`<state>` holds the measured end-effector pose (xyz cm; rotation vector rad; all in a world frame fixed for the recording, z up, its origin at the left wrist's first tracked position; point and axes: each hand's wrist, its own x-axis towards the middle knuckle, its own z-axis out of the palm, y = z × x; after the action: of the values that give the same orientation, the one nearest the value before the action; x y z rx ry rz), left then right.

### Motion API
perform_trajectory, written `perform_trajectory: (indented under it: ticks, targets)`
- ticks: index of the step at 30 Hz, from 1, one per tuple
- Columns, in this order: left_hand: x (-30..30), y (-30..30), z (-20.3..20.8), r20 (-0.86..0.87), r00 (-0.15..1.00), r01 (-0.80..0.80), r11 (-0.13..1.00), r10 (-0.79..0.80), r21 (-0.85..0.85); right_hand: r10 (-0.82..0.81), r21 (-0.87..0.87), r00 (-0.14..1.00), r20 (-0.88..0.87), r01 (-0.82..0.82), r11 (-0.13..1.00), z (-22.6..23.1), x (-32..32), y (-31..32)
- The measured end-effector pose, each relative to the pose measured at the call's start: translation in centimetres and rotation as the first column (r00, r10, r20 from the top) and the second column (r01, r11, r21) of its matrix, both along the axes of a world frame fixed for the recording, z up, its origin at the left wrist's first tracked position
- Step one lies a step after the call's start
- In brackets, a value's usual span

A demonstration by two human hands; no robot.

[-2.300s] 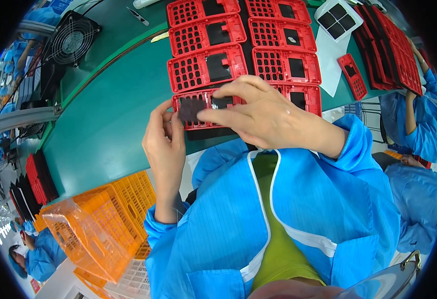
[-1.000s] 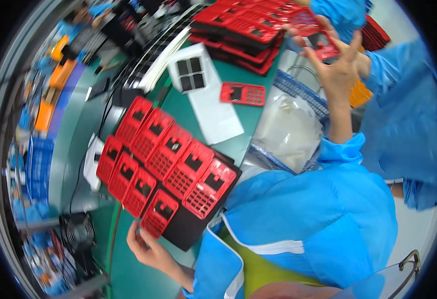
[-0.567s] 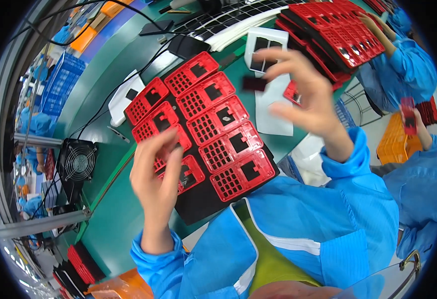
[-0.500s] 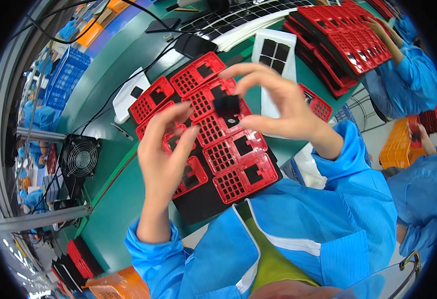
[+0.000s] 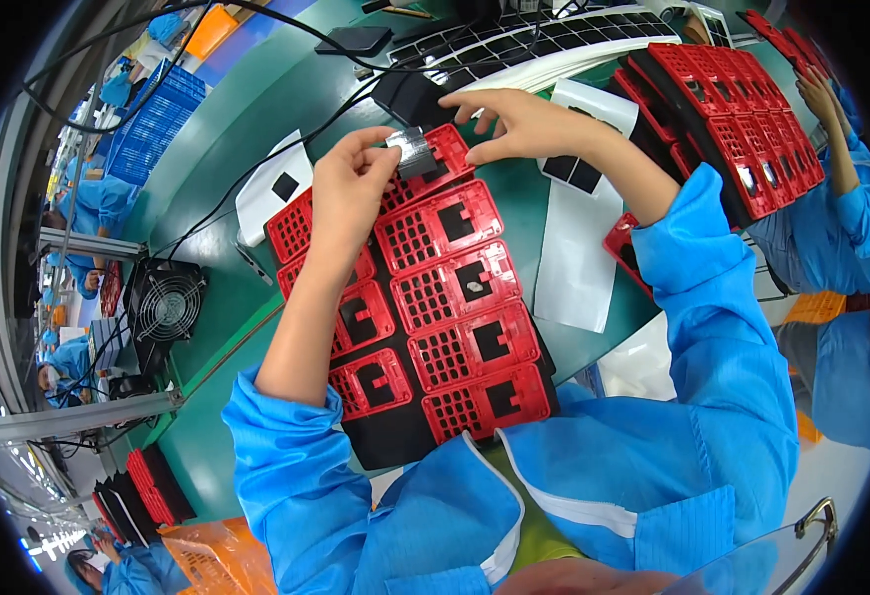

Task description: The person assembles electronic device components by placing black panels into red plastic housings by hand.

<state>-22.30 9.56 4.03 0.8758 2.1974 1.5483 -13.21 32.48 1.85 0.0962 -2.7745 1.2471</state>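
Note:
My left hand (image 5: 346, 193) pinches a small shiny grey-black square piece (image 5: 412, 154) between thumb and fingers. The piece is over the farthest red plastic frame (image 5: 447, 159) of the right column; whether it touches is hard to tell. Just right of that frame, my right hand (image 5: 529, 124) is open, thumb and fingers apart, with nothing visible in it. Several red frames (image 5: 463, 213), each with a grid of holes and a square window, lie in two columns on a black board (image 5: 387, 436). One window in the right column shows a small pale spot (image 5: 474, 286).
White sheets with black squares lie right (image 5: 574, 258) and left (image 5: 261, 203) of the board. A stack of red frames on black boards (image 5: 733, 129) stands far right, near a co-worker's hand (image 5: 820, 99). A fan (image 5: 167, 302) and cables (image 5: 227, 188) are on the left.
The dark square piece, earlier by my right hand over the right column, is now in my left hand at the far frame. Both hands moved farther away; the white sheet on the right has shifted.

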Motion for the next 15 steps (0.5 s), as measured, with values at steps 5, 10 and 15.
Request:
perform_trajectory:
  ticks: [5, 10, 15]
  targets:
    - [0.1, 0.5, -1.0, -0.244, 0.968, -0.098, 0.986, 0.063, -0.133, 0.070, -0.079, 0.997, -0.039, -0.073, 0.994, -0.4, -0.5, -0.6]
    - [1.9, 0.8, -0.4, -0.308, 0.949, -0.138, 0.971, 0.073, -0.196, 0.035, -0.095, 0.993, -0.111, -0.046, 0.994, -0.5, 0.5, -1.0]
    - [2.3, 1.4, -0.2, -0.277, 0.959, -0.122, 0.972, 0.063, -0.200, 0.009, -0.114, 0.992, -0.130, -0.024, 0.993, -0.6, 0.9, -1.1]
